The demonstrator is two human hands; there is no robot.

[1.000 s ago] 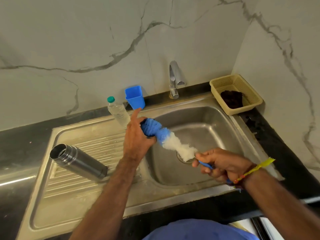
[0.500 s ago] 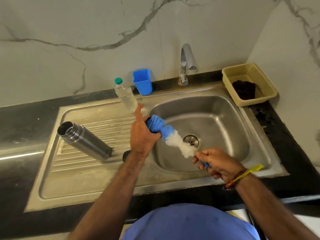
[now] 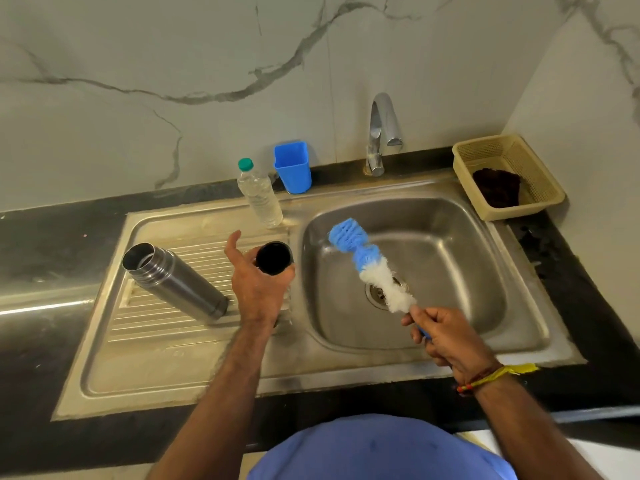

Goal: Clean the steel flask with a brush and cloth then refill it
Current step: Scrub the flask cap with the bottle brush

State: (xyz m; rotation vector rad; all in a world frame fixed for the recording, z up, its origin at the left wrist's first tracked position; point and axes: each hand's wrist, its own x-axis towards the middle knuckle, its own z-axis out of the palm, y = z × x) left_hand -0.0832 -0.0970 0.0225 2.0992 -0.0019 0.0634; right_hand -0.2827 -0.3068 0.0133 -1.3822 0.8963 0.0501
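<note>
- I read no brand, label or writing on anything here; the bottle's wrap, if it has one, is too faint to make out
- Taking the sink basin (image 3: pixel 450 244) as my landmark: the steel flask (image 3: pixel 173 283) lies on its side on the ribbed drainboard (image 3: pixel 145 341) well to the basin's left, uncapped mouth tilted up toward the far left, base toward my left hand
- The flask is dull brushed steel, with stepped rings round the neck and a thin seam near the base; inside the mouth I see only reflected metal
- My left hand (image 3: pixel 258 285) hovers just left of the basin's rim, apart from the flask; thumb and index finger are spread wide, and the other fingers curl round a dark round cap (image 3: pixel 273 258) with its hollow side facing up
- A clear plastic water bottle (image 3: pixel 259 195) with a green top stands behind the basin's left corner, with a blue cup (image 3: pixel 292 168) beside it against the wall
- The bottle brush (image 3: pixel 372 265) slants over the basin, blue bristles at the far end, white bristles above the drain (image 3: pixel 381 292)
- The tap (image 3: pixel 381 133) rises behind the basin
- My right hand (image 3: pixel 450 337) is over the basin's near edge, fingers wrapped tight round the brush's blue handle; a yellow thread is tied at the wrist
- A cream basket (image 3: pixel 540 188) sits at the basin's right rear corner, holding a dark cloth (image 3: pixel 497 187)
</note>
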